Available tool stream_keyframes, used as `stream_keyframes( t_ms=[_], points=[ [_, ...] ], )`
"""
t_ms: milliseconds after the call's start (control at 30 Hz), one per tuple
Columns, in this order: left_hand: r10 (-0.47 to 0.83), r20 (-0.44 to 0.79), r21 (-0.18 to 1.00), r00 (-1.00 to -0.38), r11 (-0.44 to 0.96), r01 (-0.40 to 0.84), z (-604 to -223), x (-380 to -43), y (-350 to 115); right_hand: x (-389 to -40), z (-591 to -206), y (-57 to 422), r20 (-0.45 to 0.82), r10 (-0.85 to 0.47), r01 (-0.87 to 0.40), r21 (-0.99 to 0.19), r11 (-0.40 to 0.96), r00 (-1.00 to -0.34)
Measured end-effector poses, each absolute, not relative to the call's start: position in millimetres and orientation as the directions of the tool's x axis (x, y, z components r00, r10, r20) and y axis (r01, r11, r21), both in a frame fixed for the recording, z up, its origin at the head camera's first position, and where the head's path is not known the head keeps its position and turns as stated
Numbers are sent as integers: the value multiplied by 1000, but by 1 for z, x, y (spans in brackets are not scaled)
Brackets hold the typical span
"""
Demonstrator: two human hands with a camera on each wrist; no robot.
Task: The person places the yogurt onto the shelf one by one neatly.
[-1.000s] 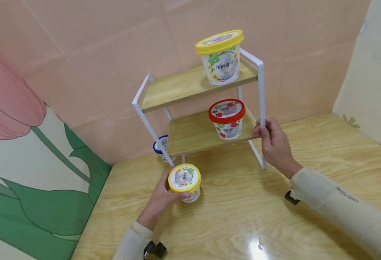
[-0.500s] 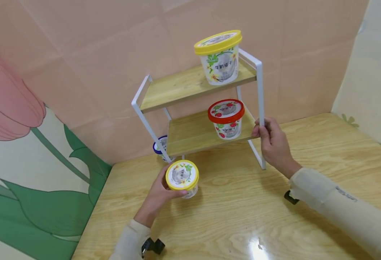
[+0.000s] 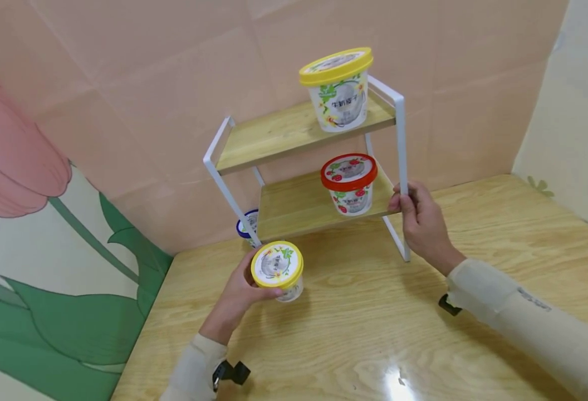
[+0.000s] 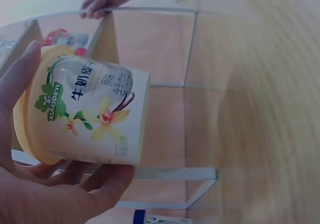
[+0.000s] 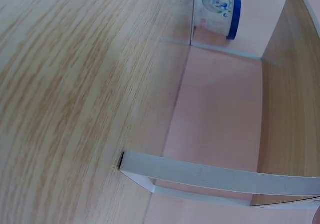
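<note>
My left hand (image 3: 236, 287) grips a yellow-lidded ice-cream tub (image 3: 276, 267) from its left side, thumb across the front. In the left wrist view that tub (image 4: 92, 108) shows vanilla flowers on its label, and its base appears raised off the table. Fingers and thumb of my right hand (image 3: 424, 225) hold the front right leg of a white-framed, two-tier wooden shelf (image 3: 284, 203). A red-lidded tub (image 3: 349, 186) stands on the lower board, near that hand. Another yellow-lidded tub (image 3: 338, 92) sits on the upper board at the right.
A blue-lidded tub (image 3: 246, 223) is partly hidden behind the shelf's left leg; the right wrist view also shows this blue-lidded tub (image 5: 220, 16). The wood-grain table (image 3: 354, 317) extends in front of the shelf. A pink wall covering (image 3: 163, 139) rises behind.
My left hand has moved up and slightly left with the yellow-lidded ice-cream tub, toward the shelf's left front leg. My right hand keeps its hold on the shelf leg.
</note>
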State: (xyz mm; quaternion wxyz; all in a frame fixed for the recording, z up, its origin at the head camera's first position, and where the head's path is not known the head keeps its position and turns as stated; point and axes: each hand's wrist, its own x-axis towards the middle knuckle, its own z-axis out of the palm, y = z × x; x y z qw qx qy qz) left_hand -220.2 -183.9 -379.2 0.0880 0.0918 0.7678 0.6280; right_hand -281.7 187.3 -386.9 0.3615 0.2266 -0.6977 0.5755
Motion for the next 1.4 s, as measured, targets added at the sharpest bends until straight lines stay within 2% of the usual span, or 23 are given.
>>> stream_keyframes(
  t_ms=[267,700,933,1400],
  points=[
    [274,-69,971,-959,238,-2,-371,-221,-191,-282,-390,188,771,84,-737,-630,244,-631],
    [296,-23,963,-955,263,58,-349,-225,-197,-281,-387,189,758,106,-725,-648,234,-644],
    [323,5,971,-946,225,82,-343,-222,-200,-282,-387,187,765,103,-734,-641,225,-636],
    [240,36,976,-970,200,86,-325,-215,-205,-283,-388,188,773,99,-737,-630,245,-627]
  ],
)
